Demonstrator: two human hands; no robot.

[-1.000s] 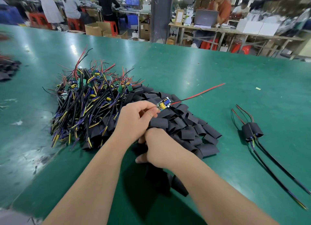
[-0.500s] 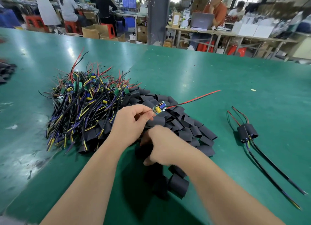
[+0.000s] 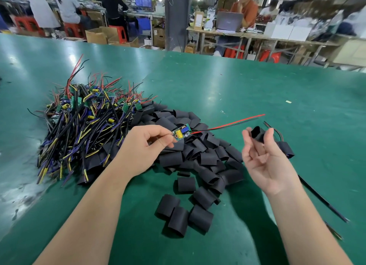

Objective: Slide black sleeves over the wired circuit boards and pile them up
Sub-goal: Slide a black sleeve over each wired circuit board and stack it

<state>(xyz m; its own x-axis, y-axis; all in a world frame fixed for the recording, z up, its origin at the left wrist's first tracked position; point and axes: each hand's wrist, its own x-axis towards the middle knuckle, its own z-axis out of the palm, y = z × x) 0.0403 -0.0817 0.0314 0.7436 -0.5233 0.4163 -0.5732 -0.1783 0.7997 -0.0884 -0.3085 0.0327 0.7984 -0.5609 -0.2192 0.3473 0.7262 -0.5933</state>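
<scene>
One circuit board [image 3: 181, 134] is pinched by the left hand [image 3: 142, 148], a black sleeve [image 3: 257, 134] held in the right hand [image 3: 263, 161].

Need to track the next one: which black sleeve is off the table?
The black tubular sleeve pinched in the right hand. Every other loose sleeve lies on the green table, in the heap or scattered nearer.
</scene>
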